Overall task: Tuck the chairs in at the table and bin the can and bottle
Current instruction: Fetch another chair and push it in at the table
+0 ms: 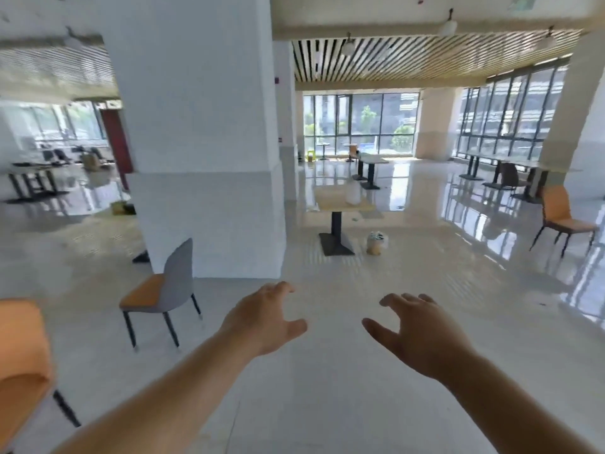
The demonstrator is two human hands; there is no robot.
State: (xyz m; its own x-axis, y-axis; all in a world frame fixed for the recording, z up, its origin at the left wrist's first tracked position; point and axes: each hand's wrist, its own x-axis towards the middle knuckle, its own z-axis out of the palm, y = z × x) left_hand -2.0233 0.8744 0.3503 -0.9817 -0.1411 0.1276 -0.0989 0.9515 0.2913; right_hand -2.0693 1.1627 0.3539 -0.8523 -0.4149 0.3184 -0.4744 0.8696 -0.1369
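A small square table (330, 204) on a black pedestal stands ahead past the pillar, with a pale bottle-like thing (353, 193) on top, too blurred to name. A bin lined with a bag (376, 243) sits on the floor at its right. A grey chair with an orange seat (163, 290) stands alone at the left, facing away from the table. Another orange chair (561, 217) stands far right. An orange chair (23, 355) is at my near left. My left hand (266, 317) and right hand (415, 334) are stretched forward, both empty with fingers spread. No can is visible.
A wide white pillar (203, 142) stands left of the table. More tables and chairs (370, 165) stand farther back near the windows and on the far left (32, 181). The glossy floor (327, 371) stretches between me and the table.
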